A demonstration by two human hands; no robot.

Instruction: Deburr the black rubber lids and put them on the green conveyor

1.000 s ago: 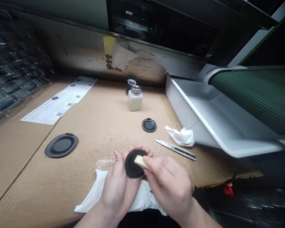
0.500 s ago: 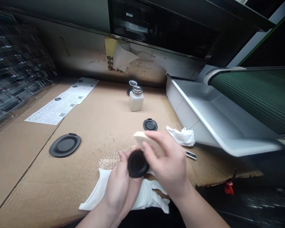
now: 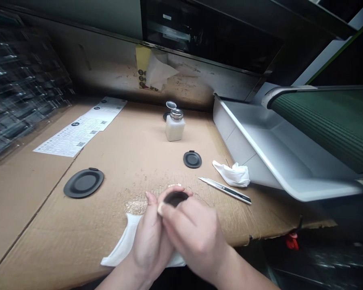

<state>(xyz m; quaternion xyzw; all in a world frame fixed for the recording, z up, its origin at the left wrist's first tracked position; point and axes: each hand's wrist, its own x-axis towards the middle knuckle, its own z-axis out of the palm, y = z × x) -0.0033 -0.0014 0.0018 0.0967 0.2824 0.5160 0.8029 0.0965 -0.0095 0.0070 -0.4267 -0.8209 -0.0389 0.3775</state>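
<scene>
A round black disc with a recessed face (image 3: 176, 196) lies in my left hand (image 3: 149, 233), whose fingers curl around its far side. My right hand (image 3: 195, 233) pinches a cream-coloured pad (image 3: 161, 208), of which only one end shows, against the near left edge of the disc. Under both wrists lies a white cloth (image 3: 121, 247), partly covered by my hands. Two more flat black discs, a larger one (image 3: 84, 183) to the left and a smaller one (image 3: 192, 159) ahead, rest on the cardboard. Right of my hands is a utility knife (image 3: 225, 190).
A squat whitish bottle (image 3: 174, 129) stands with its metal lid flipped up. Crumpled white cloth (image 3: 234, 176) lies against a big white tray (image 3: 257, 155) on the right. Printed sheets (image 3: 63, 141) and clear plastic trays (image 3: 21, 84) are on the left. The cardboard's front edge is torn.
My right hand has come down and left, bringing the cream-coloured pad from above the disc onto its near edge. The disc now shows less of its face, and the knife is uncovered.
</scene>
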